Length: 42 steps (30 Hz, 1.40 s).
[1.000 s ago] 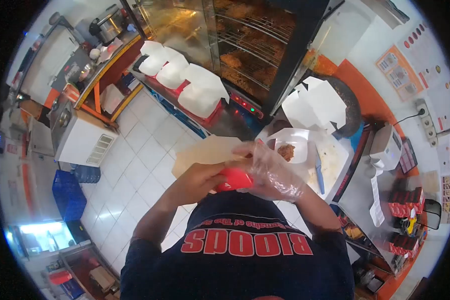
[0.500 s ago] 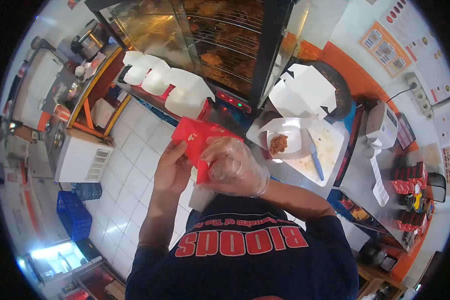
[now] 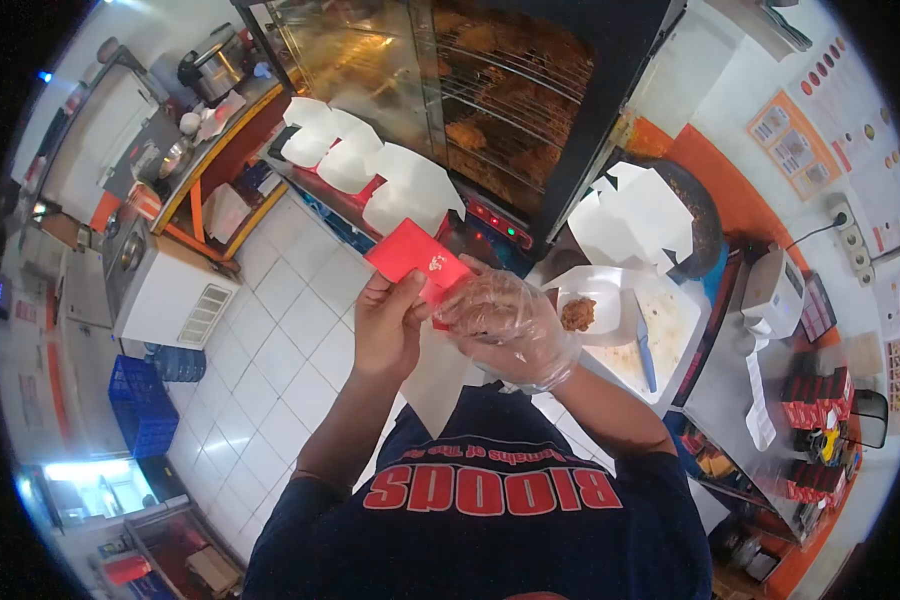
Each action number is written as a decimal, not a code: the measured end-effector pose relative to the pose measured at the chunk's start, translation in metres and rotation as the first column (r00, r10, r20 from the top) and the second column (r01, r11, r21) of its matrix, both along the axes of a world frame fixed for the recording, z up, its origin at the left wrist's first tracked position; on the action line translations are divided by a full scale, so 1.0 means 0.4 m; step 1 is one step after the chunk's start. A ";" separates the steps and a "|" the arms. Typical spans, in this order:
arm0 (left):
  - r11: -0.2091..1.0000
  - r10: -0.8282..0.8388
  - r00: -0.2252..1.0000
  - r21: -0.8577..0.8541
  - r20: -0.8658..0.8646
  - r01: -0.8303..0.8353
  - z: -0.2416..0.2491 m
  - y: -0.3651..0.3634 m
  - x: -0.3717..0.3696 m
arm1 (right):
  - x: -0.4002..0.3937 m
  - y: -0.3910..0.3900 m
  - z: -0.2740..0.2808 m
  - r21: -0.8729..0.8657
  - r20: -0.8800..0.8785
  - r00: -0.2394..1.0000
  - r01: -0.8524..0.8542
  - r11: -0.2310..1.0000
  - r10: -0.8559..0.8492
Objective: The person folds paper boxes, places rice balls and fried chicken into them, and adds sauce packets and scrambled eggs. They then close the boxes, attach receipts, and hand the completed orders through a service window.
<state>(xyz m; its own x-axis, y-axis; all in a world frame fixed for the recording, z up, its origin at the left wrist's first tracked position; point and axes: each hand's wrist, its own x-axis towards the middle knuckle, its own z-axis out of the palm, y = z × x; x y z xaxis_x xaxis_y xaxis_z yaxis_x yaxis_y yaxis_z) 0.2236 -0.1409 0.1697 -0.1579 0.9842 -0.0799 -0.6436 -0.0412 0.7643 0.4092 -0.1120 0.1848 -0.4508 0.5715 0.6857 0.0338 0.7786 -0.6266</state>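
Observation:
A red food carton (image 3: 420,258) with a small pale logo is between my two hands, partly folded. My bare left hand (image 3: 390,325) grips its left side, with the thumb on the printed face. On the right side, my right hand (image 3: 515,325), in a clear plastic glove, is closed round the carton; its fingertips are partly hidden. Below them hangs a white flap (image 3: 433,385) that looks like the carton's inner side. Beyond my hands, open cartons with white insides (image 3: 405,195) stand in a row.
Right of my hands, an open white box (image 3: 610,305) with a piece of fried food (image 3: 578,314) sits on a cutting board (image 3: 675,310) beside a blue-handled knife (image 3: 646,360). A glass warming cabinet (image 3: 510,100) stands ahead. Stacked red boxes (image 3: 818,400) are far right.
The carton has turned in my hands, and its white flap now shows below. My gloved hand has shifted to its right side. The whole view has moved slightly.

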 end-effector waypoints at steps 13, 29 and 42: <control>0.978 -0.207 0.856 -0.131 -0.473 0.164 -0.037 -0.018 -0.090 | -0.070 0.045 -0.117 -0.269 -0.026 0.944 0.309 0.912 -0.328; 0.978 -0.199 -0.037 -0.196 -0.979 -0.078 -0.663 0.331 -0.116 | 0.412 -0.135 -0.524 -0.327 0.522 0.326 0.930 0.167 -0.788; 0.640 0.396 -0.071 0.220 -0.915 0.736 -0.509 0.114 0.238 | 0.344 0.064 -0.562 -0.156 0.868 0.233 0.966 0.205 -0.439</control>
<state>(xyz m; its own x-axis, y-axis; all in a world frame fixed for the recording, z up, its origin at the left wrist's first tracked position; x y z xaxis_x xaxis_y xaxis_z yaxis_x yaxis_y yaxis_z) 0.3189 -0.0953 -0.0338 0.6819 0.6201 0.3880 0.5300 -0.7844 0.3222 0.5467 -0.0864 -0.0399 0.3725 0.9147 -0.1566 0.8288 -0.4038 -0.3874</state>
